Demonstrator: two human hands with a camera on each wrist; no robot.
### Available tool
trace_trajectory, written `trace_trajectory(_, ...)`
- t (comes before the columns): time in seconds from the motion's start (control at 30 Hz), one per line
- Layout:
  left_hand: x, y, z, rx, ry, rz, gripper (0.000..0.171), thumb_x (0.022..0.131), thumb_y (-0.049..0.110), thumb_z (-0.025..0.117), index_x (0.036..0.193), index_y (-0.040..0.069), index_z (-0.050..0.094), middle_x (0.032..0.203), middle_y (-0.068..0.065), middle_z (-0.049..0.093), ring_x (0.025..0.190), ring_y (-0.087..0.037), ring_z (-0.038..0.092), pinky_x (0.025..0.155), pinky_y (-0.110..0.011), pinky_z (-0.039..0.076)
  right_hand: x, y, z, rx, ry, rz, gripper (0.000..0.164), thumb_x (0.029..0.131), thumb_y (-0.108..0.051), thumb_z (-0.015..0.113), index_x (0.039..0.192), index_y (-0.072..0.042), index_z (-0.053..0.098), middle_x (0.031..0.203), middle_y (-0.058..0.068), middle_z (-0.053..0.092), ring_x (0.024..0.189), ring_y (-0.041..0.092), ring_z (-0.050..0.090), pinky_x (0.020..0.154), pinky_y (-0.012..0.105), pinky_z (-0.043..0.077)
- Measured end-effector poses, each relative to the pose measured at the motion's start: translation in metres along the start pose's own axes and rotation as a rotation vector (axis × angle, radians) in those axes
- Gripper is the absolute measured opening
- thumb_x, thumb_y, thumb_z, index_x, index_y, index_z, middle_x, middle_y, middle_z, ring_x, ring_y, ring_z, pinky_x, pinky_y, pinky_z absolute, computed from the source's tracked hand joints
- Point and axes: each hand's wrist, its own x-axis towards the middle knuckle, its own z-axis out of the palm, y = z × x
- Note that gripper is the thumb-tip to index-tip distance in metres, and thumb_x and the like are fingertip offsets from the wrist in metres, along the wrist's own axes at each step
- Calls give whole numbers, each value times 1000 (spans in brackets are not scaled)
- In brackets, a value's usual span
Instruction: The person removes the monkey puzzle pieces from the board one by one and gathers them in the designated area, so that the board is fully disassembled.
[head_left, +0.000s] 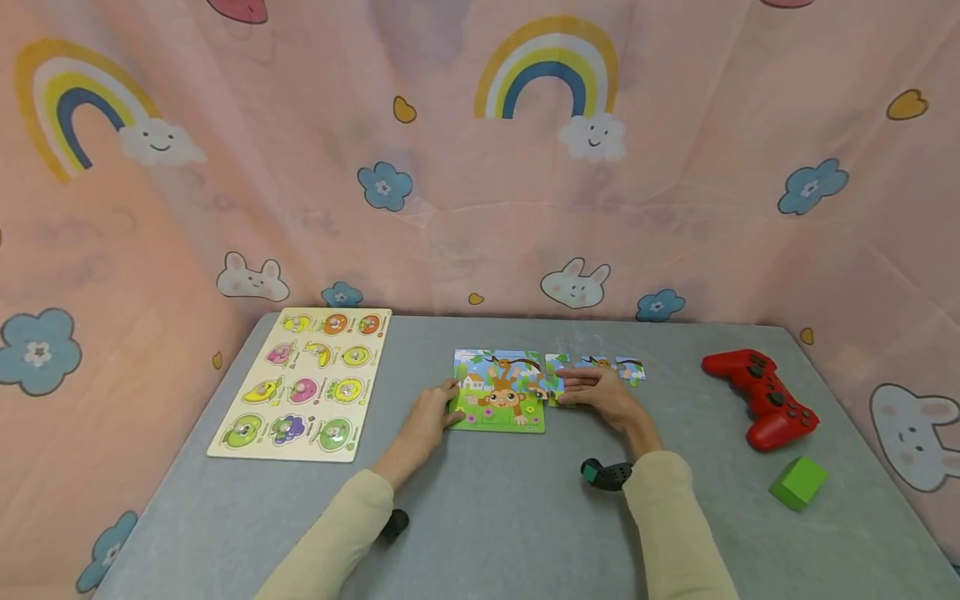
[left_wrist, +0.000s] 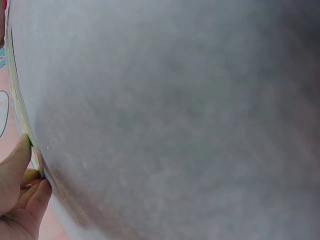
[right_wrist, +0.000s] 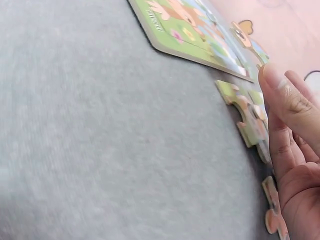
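With thumb against fingers, my right hand [head_left: 603,397] pinches a thin, knobbed jigsaw piece [right_wrist: 245,38] at the round-cornered monkey board's [head_left: 487,414] right edge; my left hand [head_left: 424,417] grips its left. Notched loose pieces [head_left: 630,367] lie rightward on mottled grey tabletop [head_left: 510,517].

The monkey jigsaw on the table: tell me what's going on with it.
A person's left hand pinches the left edge of the monkey jigsaw board, while the right hand holds a small piece near the board's right side. More loose pieces lie to the right of the board. Untouched, a fruit puzzle board sits off to the left, and a red game controller and green block lie far right.
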Motion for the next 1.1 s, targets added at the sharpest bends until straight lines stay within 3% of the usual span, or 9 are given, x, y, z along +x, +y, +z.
trace_trajectory(0.07,0,0,0,3,-1,0,42,82,8,72,116,-15,61,124,-29,58,112,-43,57,93,-47,49,-1,-1,-3,2,11,13,55,77,6,76,127,15,53,100,4,70,88,5,66,72,23,57)
trace_trajectory(0.13,0,-1,1,1,-1,-1,42,82,8,72,115,-15,61,124,-28,58,112,-43,57,93,-47,49,-3,-3,-6,-23,29,38,56,77,1,78,127,11,56,99,3,71,84,6,66,58,20,54)
trace_trajectory(0.2,0,-1,1,1,1,-3,41,82,8,72,114,-14,62,123,-28,58,112,-42,58,93,-47,49,-5,-4,-10,-51,42,61,56,77,-4,79,127,8,58,100,4,71,79,6,65,47,19,45)
trace_trajectory(0.3,1,-1,2,-1,0,-10,40,81,8,72,113,-14,63,124,-27,59,112,-42,58,93,-47,49,-8,-4,-15,-85,52,94,57,77,-10,81,128,3,59,102,3,70,75,6,64,41,22,33)
trace_trajectory(0.7,0,-2,1,-3,1,-5,42,82,9,72,115,-15,61,124,-28,58,112,-43,57,92,-48,49,-18,-1,-31,10,1,98,56,81,-1,74,131,12,51,98,-1,69,77,9,63,55,25,52)
trace_trajectory(0.8,-1,-3,0,-7,3,0,44,83,9,71,116,-16,60,124,-29,58,112,-44,57,92,-48,49,-20,-1,-35,41,8,95,58,81,2,73,132,14,48,101,-4,69,84,7,66,65,25,56)
trace_trajectory(0.93,0,-3,0,-7,6,0,43,83,9,71,117,-16,60,124,-29,58,112,-44,57,93,-48,49,-24,0,-40,42,9,78,60,82,4,72,133,17,43,103,-8,68,90,4,67,77,25,57)
trace_trajectory(1.1,1,-2,1,17,-11,-9,42,82,10,72,116,-12,62,125,-27,58,113,-42,57,94,-48,48,-31,2,-50,36,17,81,60,82,3,72,133,17,44,100,-9,69,90,4,65,77,24,56)
